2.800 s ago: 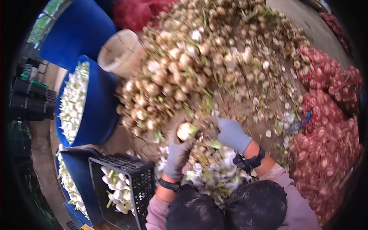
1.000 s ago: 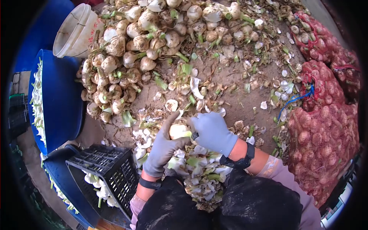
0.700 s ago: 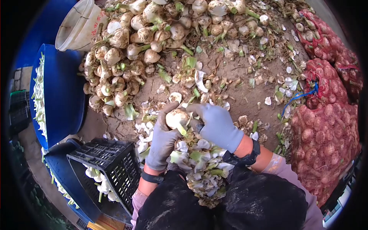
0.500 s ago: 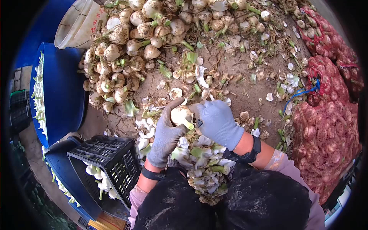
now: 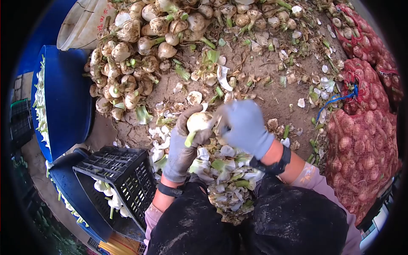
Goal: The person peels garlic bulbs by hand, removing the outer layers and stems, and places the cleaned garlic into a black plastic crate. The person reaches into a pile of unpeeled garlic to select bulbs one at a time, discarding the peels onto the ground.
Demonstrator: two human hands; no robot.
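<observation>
My left hand [image 5: 185,140], in a dirty grey glove, is closed around a garlic bulb [image 5: 198,122]. The bulb is pale with its skin partly off, and its cut green stem points down toward me. Close against the bulb's right side is my right hand [image 5: 245,127], in a blue-grey glove and smeared by motion. Its fingers are curled in, with a small dark bit showing at them; what they grip I cannot make out. Below both hands, between my knees, lies a heap of peeled garlic skins [image 5: 231,187].
Unpeeled garlic bulbs [image 5: 127,51] are piled at the upper left beside a white bucket [image 5: 80,25]. Blue tubs [image 5: 68,97] and a black crate [image 5: 119,165] with white bulbs stand left. Red mesh sacks [image 5: 361,157] full of bulbs line the right. Skins litter the ground.
The bulb has turned in my left hand, its stem swinging to the left, and more white shows. My right hand has moved slightly up and right, blurred.
</observation>
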